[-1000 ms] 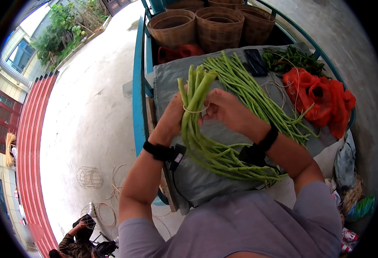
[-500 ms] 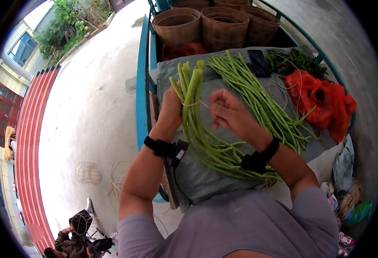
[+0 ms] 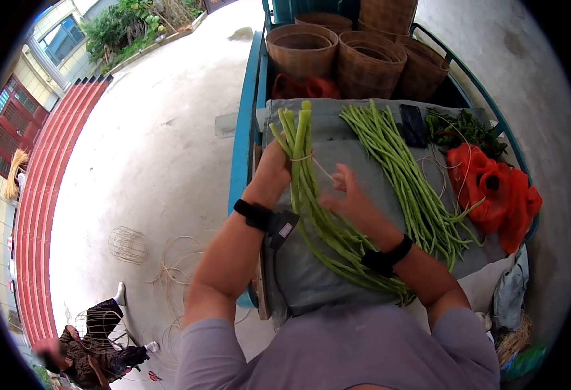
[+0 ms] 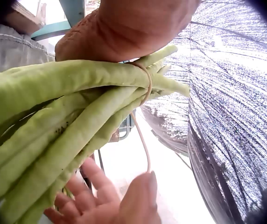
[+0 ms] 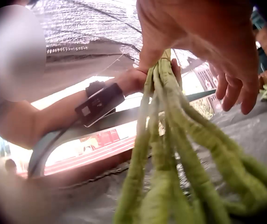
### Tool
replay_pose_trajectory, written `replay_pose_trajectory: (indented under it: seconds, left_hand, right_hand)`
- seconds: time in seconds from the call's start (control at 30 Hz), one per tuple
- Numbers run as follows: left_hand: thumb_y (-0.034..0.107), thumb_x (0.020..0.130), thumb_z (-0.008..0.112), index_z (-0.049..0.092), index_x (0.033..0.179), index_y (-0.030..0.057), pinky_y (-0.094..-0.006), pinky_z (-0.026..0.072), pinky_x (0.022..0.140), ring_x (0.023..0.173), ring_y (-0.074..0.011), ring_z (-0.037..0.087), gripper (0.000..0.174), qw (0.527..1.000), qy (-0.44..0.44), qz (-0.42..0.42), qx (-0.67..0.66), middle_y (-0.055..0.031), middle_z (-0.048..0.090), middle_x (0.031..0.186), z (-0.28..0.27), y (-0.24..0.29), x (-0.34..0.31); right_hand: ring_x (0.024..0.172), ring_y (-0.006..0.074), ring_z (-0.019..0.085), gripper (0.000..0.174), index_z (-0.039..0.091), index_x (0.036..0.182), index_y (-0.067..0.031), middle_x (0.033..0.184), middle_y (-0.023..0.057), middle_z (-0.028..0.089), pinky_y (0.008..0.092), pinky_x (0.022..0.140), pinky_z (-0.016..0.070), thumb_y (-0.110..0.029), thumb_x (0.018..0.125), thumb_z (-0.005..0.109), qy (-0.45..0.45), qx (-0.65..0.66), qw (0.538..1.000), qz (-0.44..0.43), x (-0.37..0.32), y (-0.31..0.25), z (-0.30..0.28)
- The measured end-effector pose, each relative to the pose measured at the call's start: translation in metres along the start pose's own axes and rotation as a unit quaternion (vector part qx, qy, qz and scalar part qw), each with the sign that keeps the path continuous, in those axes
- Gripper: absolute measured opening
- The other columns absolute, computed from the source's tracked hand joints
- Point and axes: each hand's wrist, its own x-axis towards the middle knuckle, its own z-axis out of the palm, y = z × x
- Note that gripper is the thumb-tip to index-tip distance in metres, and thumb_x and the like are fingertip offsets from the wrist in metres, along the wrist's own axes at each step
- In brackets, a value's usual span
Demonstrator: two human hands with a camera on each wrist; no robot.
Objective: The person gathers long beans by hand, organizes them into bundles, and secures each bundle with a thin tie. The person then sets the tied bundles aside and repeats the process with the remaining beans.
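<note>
My left hand (image 3: 274,170) grips a bundle of long green beans (image 3: 311,195) just beside its thin tie, near the upper ends. From this tie a pale string (image 3: 322,170) runs to my right hand (image 3: 357,207), which stands a little to the right of the bundle. In the left wrist view the string (image 4: 142,140) reaches the right thumb tip, where it appears pinched, with the other fingers spread. Bean pods (image 5: 171,121) hang below my right hand (image 5: 203,42) in the right wrist view. A second pile of beans (image 3: 402,175) lies to the right.
Woven baskets (image 3: 370,62) stand at the back of the blue-railed cart (image 3: 243,156). Right of the bean pile lie a dark phone-like object (image 3: 413,125), leafy greens (image 3: 461,130) and red bags (image 3: 493,188). A person (image 3: 80,354) sits at lower left near a wire-like frame (image 3: 128,244).
My right hand has drawn back from the tie, and the string between them shows longer. My left hand keeps its grip on the bundle. The head view has shifted, moving the cart rightward in it.
</note>
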Motion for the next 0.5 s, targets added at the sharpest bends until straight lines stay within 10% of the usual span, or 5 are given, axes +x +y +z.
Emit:
replay_pose_trajectory:
  seconds: [0.27, 0.5]
  left_hand:
    - [0.022, 0.099, 0.038, 0.056, 0.101, -0.0018, -0.0395, 0.049, 0.079, 0.089, -0.0251, 0.06, 0.03, 0.993, 0.105, 0.049, -0.027, -0.0136, 0.062, 0.097, -0.022, -0.015, 0.023]
    - [0.021, 0.098, 0.044, 0.055, 0.107, -0.0023, -0.0388, 0.0459, 0.09, 0.1, -0.026, 0.057, 0.027, 0.984, 0.158, -0.077, 0.011, -0.011, 0.059, 0.111, 0.007, -0.006, 0.0]
  right_hand:
    - [0.106, 0.0297, 0.058, 0.087, 0.024, 0.141, -0.0017, 0.122, 0.0183, 0.054, 0.0391, 0.087, 0.0471, -0.028, 0.074, 0.074, -0.116, -0.04, 0.991, 0.047, -0.006, 0.002, 0.033]
    - [0.084, 0.0239, 0.061, 0.057, 0.034, 0.13, -0.0035, 0.1, 0.0126, 0.059, 0.037, 0.075, 0.0507, -0.017, 0.081, 0.06, -0.179, 0.281, 0.931, 0.152, 0.018, 0.004, 0.005]
